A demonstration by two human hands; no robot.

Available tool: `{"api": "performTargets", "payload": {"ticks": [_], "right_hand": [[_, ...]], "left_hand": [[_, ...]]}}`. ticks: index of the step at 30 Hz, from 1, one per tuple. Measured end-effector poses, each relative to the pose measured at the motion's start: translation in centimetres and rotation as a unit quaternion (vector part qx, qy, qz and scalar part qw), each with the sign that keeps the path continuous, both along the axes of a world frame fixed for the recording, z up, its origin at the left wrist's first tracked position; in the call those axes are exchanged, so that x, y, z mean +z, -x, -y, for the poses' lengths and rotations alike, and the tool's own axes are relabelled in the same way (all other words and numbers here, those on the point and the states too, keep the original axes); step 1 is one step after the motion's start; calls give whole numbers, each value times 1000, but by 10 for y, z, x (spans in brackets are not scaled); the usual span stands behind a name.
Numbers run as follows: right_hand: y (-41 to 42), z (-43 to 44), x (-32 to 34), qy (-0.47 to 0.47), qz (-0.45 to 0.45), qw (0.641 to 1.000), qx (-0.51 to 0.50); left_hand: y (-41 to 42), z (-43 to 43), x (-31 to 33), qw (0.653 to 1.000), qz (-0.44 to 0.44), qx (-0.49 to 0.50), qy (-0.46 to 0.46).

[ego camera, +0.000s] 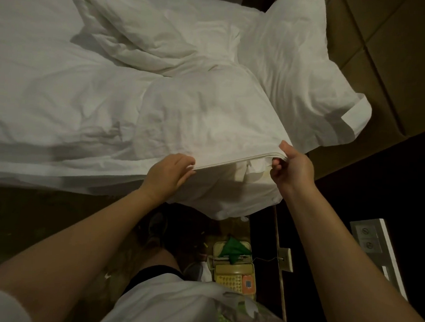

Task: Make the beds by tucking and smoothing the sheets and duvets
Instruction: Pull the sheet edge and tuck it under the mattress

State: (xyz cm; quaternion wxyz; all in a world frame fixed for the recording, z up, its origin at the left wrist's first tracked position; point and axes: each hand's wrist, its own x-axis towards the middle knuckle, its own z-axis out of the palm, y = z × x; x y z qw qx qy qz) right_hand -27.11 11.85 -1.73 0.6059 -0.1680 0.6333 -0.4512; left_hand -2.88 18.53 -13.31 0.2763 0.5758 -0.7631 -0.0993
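Now we hold the folded edge of the white duvet (204, 116) at the bed's near corner, just beside a pillow (297, 66). Our left hand (169, 174) curls its fingers over the hem, while our right hand (293, 165) pinches it between thumb and fingers.

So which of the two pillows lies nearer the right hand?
The smoother pillow with the flat hemmed flap, just beyond the right hand gripping the duvet; the crumpled pillow lies farther away.
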Motion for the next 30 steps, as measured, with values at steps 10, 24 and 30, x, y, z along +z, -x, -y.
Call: {"api": "performTargets", "payload": {"ticks": [10, 24, 30], "right_hand": [[5, 4, -9, 14, -4, 1000, 8], [10, 8, -12, 6, -2, 1000, 20], [12, 9, -14, 0, -2, 1000, 16]], "left_hand": [[-2, 6, 9, 999, 10, 1, 31], [13, 14, 7, 998, 23, -60, 12], [18, 17, 4, 998, -44, -7, 38]]}}
